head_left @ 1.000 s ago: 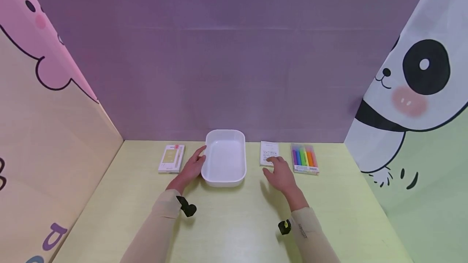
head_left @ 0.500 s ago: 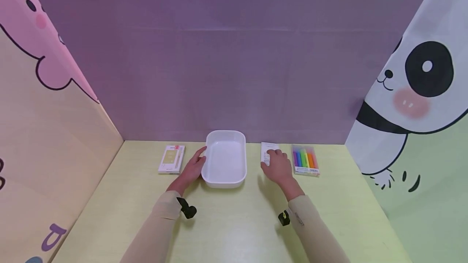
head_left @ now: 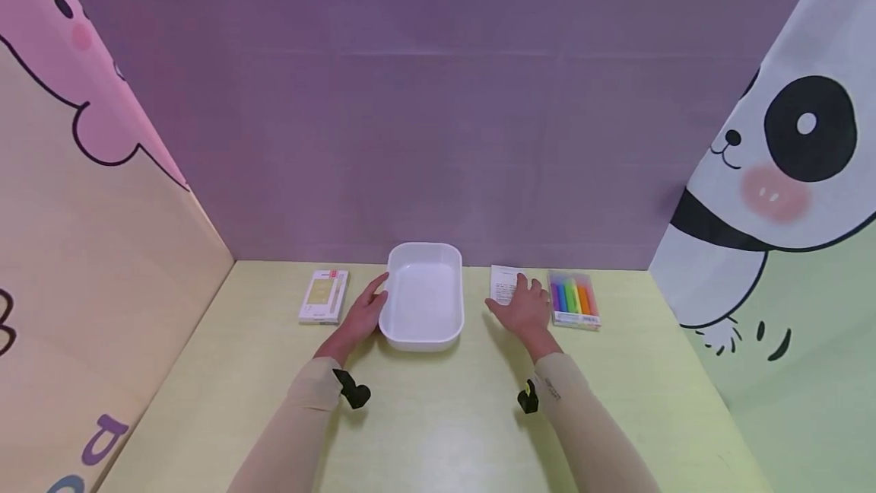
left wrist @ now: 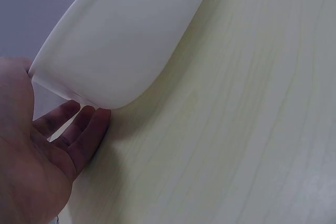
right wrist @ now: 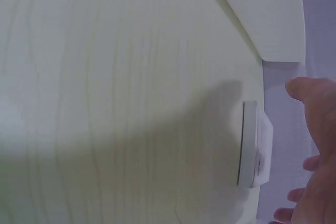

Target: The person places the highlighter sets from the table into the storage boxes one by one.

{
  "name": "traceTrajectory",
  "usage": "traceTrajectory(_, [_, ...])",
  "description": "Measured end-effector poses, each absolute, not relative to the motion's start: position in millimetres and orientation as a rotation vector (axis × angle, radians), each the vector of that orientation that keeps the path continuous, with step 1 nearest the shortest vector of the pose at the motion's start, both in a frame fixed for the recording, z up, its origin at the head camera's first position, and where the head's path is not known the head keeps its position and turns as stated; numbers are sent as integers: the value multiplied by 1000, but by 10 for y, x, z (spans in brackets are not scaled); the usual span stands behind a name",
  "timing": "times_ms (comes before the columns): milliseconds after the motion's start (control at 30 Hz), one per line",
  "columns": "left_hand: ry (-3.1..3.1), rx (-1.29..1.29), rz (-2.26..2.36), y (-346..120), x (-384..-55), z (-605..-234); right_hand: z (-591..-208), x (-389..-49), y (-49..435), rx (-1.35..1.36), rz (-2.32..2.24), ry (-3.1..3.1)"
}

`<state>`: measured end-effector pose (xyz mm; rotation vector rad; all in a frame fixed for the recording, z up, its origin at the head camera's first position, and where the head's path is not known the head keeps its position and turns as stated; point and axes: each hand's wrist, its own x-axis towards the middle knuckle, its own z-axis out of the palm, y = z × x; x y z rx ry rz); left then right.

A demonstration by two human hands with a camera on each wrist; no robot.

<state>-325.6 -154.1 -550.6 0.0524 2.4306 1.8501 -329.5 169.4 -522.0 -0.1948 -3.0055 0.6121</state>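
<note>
A deep white plastic tray stands in the middle near the back wall. My left hand lies along its left side, and its fingertips touch the outer wall near the rim. In the left wrist view, the curved fingers meet the tray's outside. Over a small flat white box with printed text hovers my right hand, thumb and fingers spread. The right wrist view shows a gap between that hand and the box. The hand covers part of the box in the head view.
To the right lies a clear case of coloured markers. A white box with a gold panel lies left of the tray. A purple backdrop closes off the rear of the pale wooden table, and printed panels flank it.
My right hand has moved forward over the small white box; its fingers have spread apart since half a second ago. My left hand has stayed against the tray.
</note>
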Motion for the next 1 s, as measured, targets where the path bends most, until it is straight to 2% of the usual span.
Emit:
traceTrajectory(567, [2407, 39, 1856, -1531, -3260, -5546, -5416, -3355, 1641, -414, 641, -3004])
traceTrajectory(1000, [2381, 93, 1923, -1529, -3249, -5546, -5448, -3424, 1648, -418, 684, -2990])
